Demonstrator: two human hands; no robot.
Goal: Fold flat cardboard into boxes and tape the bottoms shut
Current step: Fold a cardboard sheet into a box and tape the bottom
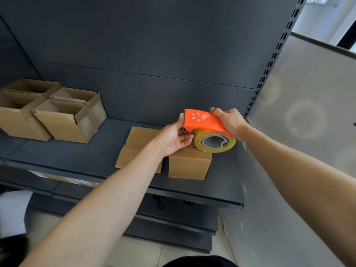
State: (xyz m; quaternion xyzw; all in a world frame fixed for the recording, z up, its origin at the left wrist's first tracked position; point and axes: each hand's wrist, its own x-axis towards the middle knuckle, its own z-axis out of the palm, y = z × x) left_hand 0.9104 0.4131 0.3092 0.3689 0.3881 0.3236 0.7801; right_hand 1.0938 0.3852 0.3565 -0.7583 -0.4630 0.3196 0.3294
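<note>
On shelf, right of ctr: small box (189, 164), brown cardboard, stands near the shelf's (77, 151) front edge; its top is mostly hidden by the hands and the roll.
Tape dispenser (202, 120): orange body w/ white print on top; held over the small box, tilted down to the right.
Tape roll (215, 142): clear-yellowish, grey core, mounted under the dispenser's right half, open side facing near. Lower rim is at the box's far-right top corner; whether it touches, can't tell.
R hand (229, 122): wraps over the dispenser's right end from above, fingers curled over the far side; grips it.
L hand (173, 137): palm turned up; thumb on the dispenser's left end, fingers curled under its mouth; pinches that end. Whether the tape's free end is between the fingers, can't tell.
Flat cardboard (138, 139): stack of unfolded blanks lying flat on the shelf, just left of the small box, slim gap between them at the near edge; near-right part hidden by the L forearm.
Open boxes (71, 120): cluster of erected boxes at far left of the same shelf, tops open, flaps up; the nearest-right one has folded cardboard standing inside.
Shelf unit: dark grey metal; plain back panel (154, 54); slotted upright (269, 64) at right.
Side panel (308, 112): light grey, right of the upright.
Below: lower shelves, dark grey; pale floor tiles (144, 253) at near bottom.
</note>
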